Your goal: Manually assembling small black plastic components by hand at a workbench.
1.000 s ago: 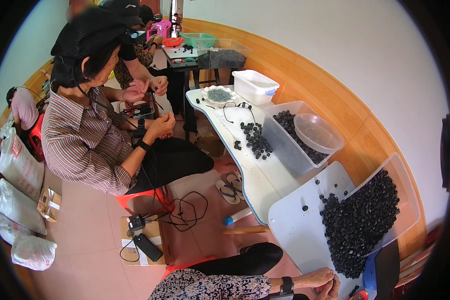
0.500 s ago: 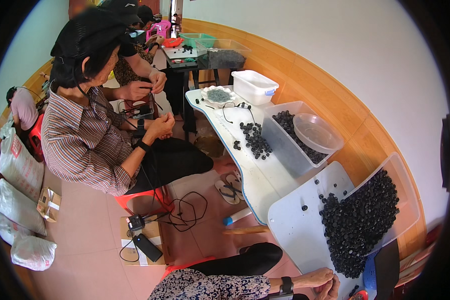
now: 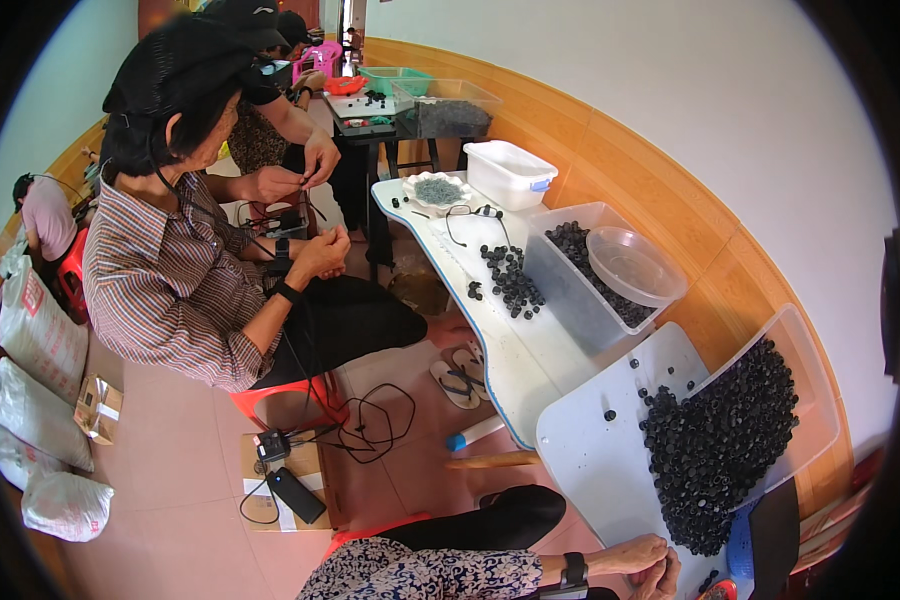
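Note:
My left hand (image 3: 642, 553), with a black band at the wrist and a patterned sleeve behind it, is at the near edge of the white table (image 3: 590, 450). My right hand (image 3: 658, 580) meets it there, partly cut off by the lower edge. The fingers of both are pinched together, and whatever they hold is too small or hidden to make out. Just beyond them lies a heap of small black round parts (image 3: 705, 470), spilling from a clear plastic bin (image 3: 815, 385) tipped on its side. A few loose black parts (image 3: 610, 415) lie apart from the heap.
A blue basket (image 3: 740, 545) and a dark flat panel (image 3: 775, 530) are beside the heap. Farther off, a clear bin (image 3: 570, 285), a white tub (image 3: 510, 175) and glasses (image 3: 457, 228) occupy another table. A co-worker (image 3: 170, 270) sits to the left; cables (image 3: 370, 425) trail over the floor.
My hands stay almost in place. Beyond the seated co-worker, another person's hands have shifted slightly.

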`<act>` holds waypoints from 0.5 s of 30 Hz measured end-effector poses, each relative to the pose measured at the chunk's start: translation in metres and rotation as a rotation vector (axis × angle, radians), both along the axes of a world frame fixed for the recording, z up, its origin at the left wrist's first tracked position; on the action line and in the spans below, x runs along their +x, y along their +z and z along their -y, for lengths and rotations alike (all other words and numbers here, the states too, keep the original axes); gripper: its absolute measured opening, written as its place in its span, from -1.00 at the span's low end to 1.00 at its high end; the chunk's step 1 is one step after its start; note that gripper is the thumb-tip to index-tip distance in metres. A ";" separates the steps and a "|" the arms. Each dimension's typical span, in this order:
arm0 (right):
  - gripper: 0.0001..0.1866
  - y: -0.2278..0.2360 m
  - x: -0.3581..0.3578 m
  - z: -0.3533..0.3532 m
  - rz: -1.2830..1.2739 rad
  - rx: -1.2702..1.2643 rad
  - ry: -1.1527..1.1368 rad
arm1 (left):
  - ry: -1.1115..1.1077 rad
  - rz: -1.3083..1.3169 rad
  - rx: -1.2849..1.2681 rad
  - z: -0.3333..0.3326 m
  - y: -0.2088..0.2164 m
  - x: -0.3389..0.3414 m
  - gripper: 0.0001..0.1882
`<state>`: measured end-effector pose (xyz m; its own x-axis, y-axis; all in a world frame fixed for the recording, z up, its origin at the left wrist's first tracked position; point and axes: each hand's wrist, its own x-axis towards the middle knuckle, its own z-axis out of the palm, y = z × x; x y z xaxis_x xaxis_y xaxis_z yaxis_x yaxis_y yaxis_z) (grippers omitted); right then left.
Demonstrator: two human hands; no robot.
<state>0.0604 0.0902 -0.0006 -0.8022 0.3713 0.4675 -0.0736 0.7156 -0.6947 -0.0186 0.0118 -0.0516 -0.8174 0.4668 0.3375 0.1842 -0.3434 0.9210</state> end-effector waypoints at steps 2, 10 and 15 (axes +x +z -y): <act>-0.61 -0.002 0.000 -0.001 -0.001 -0.009 0.004 | -0.028 -0.031 -0.024 0.003 -0.001 0.001 -0.59; -0.62 -0.003 0.002 -0.005 0.022 0.009 -0.016 | -0.032 0.202 0.037 0.008 0.024 0.005 -0.57; -0.62 -0.003 0.001 -0.003 0.020 0.000 -0.018 | -0.294 0.315 0.168 0.003 0.008 0.004 -0.61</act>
